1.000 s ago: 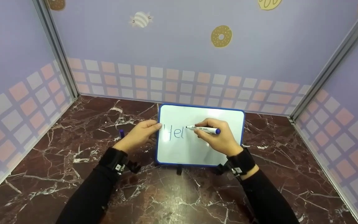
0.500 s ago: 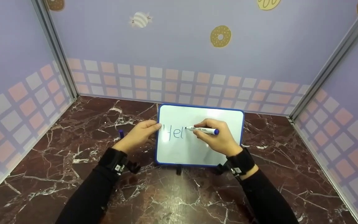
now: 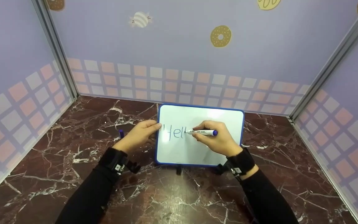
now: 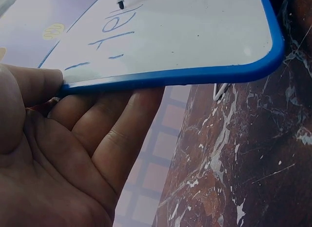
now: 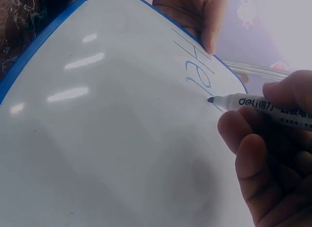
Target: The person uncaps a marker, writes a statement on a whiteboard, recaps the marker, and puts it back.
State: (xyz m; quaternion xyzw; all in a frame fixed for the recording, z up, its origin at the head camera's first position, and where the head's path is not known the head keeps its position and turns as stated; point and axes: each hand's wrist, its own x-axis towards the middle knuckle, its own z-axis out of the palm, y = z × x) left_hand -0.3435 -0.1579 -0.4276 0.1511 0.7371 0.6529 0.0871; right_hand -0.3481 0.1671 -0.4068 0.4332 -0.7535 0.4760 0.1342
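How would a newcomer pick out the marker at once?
From the dark marbled table, go to the blue-framed whiteboard, then to the right hand in front of it. The marker is the thin stick in that hand, its dark tip at the handwriting. Unlike the small blue piece beside the left hand, its barrel is mostly white, with a blue back end.

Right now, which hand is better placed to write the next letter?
Right, I'd judge. The right hand holds the marker, its uncapped tip at the end of the blue lettering. The left hand grips the left edge of the whiteboard, probably steadying it.
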